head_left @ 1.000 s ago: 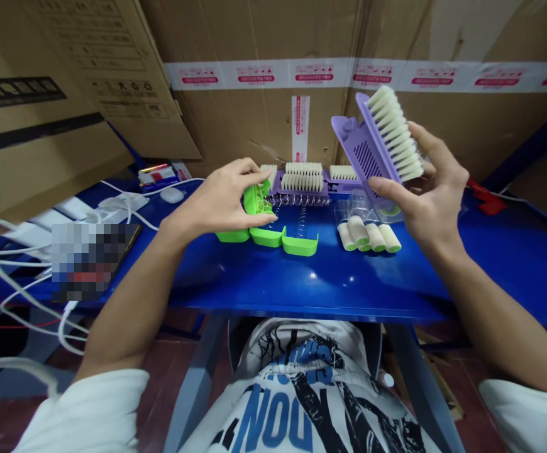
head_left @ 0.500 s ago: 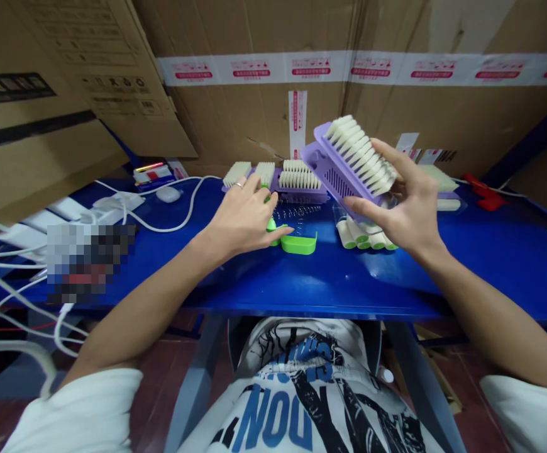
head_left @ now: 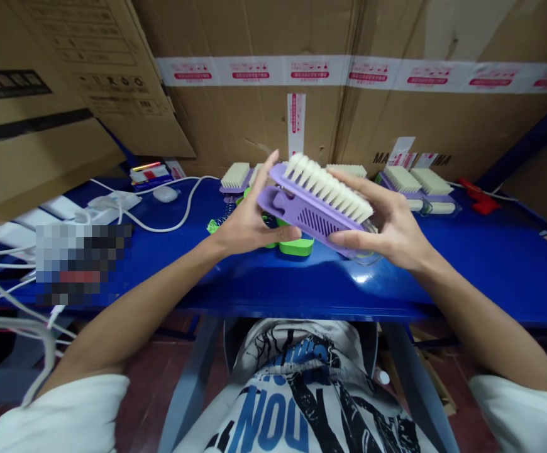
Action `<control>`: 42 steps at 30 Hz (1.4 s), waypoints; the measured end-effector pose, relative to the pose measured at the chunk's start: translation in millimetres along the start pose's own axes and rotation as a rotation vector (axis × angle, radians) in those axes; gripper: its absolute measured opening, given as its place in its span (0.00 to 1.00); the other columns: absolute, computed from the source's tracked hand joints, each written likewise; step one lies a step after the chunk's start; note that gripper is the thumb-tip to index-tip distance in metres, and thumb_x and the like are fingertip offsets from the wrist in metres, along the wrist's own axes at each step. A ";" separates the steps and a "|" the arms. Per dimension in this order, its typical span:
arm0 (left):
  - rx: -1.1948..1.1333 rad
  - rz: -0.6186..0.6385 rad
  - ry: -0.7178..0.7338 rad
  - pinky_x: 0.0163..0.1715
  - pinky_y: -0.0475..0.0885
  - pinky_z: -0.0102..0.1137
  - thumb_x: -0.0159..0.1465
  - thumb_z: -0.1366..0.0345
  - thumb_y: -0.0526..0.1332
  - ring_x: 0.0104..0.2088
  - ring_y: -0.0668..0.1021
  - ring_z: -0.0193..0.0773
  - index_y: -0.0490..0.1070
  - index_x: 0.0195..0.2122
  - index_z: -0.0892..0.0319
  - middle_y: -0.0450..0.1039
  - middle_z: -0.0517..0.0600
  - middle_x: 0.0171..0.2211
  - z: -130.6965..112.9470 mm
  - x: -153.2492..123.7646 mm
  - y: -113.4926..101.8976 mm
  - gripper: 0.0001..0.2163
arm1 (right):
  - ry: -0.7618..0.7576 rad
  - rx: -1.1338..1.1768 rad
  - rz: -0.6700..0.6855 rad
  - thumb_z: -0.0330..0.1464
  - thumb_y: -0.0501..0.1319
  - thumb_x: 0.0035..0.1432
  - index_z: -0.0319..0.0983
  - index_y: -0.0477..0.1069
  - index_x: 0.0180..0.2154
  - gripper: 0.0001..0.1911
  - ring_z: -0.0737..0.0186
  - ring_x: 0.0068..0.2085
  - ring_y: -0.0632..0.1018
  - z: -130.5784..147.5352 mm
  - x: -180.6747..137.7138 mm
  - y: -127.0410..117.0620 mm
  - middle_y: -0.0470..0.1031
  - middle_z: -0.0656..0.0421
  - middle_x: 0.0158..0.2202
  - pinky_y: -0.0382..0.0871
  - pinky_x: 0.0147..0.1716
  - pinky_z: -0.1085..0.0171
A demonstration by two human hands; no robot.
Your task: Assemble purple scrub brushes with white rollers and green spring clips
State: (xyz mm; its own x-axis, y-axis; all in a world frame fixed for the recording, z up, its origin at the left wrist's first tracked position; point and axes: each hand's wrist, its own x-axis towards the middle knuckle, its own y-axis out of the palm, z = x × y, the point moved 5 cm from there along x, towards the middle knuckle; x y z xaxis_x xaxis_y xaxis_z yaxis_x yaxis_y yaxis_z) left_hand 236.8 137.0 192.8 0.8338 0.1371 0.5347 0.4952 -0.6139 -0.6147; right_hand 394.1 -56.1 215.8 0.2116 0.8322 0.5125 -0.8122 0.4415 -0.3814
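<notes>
A purple brush [head_left: 318, 211] with cream bristles on top is held above the blue table [head_left: 466, 264], tilted down to the right. My right hand [head_left: 389, 223] grips its right end, fingers wrapped over the bristles. My left hand [head_left: 248, 220] is on its left end, thumb under the purple base and fingers behind it. Green plastic parts [head_left: 297, 245] lie on the table just beneath the brush, partly hidden by it.
More cream-bristled purple brushes stand at the back: one [head_left: 236, 176] left of centre and two [head_left: 415, 181] at the right. Cardboard boxes [head_left: 254, 75] wall the back. White cables [head_left: 160, 220], a mouse [head_left: 165, 194] and a power strip lie at the left. A red object [head_left: 478, 196] sits far right.
My right hand has lowered the purple brush from upright to nearly level. My left hand left the green parts on the table and came up to take the brush's left end.
</notes>
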 end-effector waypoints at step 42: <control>-0.593 -0.609 -0.342 0.64 0.88 0.51 0.61 0.40 0.74 0.70 0.81 0.60 0.79 0.54 0.49 0.84 0.55 0.63 86.9 12.8 -69.6 0.26 | 0.198 -0.829 -0.346 0.40 0.69 0.65 0.47 0.88 0.63 0.26 0.46 0.38 0.85 -60.0 21.7 -136.2 0.80 0.42 0.58 0.82 0.57 0.35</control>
State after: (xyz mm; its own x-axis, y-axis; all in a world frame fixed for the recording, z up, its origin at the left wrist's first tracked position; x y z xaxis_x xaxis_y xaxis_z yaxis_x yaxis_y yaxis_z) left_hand 234.2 249.1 192.0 0.5435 0.7327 0.4097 0.7454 -0.6457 0.1659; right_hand 542.0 -78.0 232.7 0.5217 0.6174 0.5888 -0.0526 0.7121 -0.7001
